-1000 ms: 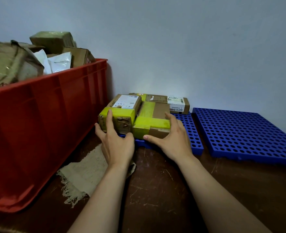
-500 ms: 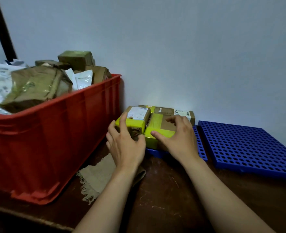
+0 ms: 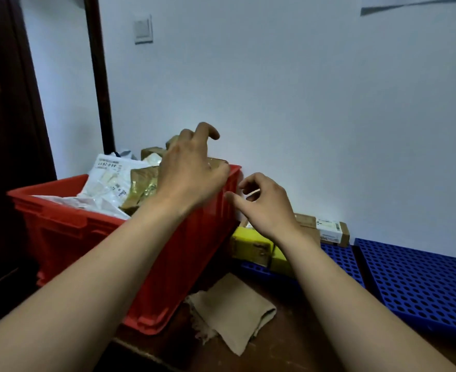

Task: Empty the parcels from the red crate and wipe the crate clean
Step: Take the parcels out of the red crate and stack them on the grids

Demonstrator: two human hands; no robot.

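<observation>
Pale wall fills the background, with a light switch (image 3: pixel 143 29) high on the left beside a dark door frame (image 3: pixel 98 76). Below it a dark wooden table (image 3: pixel 296 342) carries everything.

On the left of the table stands the red crate (image 3: pixel 167 264), upright, open side up. Its long axis runs from the near left toward the far right, so a far corner points at the wall. It looks nearly full: white mail bags (image 3: pixel 111 178) and brown parcels (image 3: pixel 141 186) rise above its rim.

The left hand (image 3: pixel 192 173) hovers over the far right corner of the crate, fingers spread and curled, holding nothing; whether it touches the parcel beneath cannot be told. The right hand (image 3: pixel 264 205) hangs just right of the crate, fingers loosely bent and apart, also empty.

Just right of the crate, some yellow-taped boxes (image 3: pixel 251 242) and a brown labelled box (image 3: pixel 328 229) lie on a blue perforated mat (image 3: pixel 339 259), with a second blue mat (image 3: pixel 420 277) further right. A beige cloth (image 3: pixel 232 310) lies unused on the table near the crate's right side.

By my judgement, the emptying is only just begun: a few parcels are out, most remain inside, and wiping cannot begin until the crate is cleared.
</observation>
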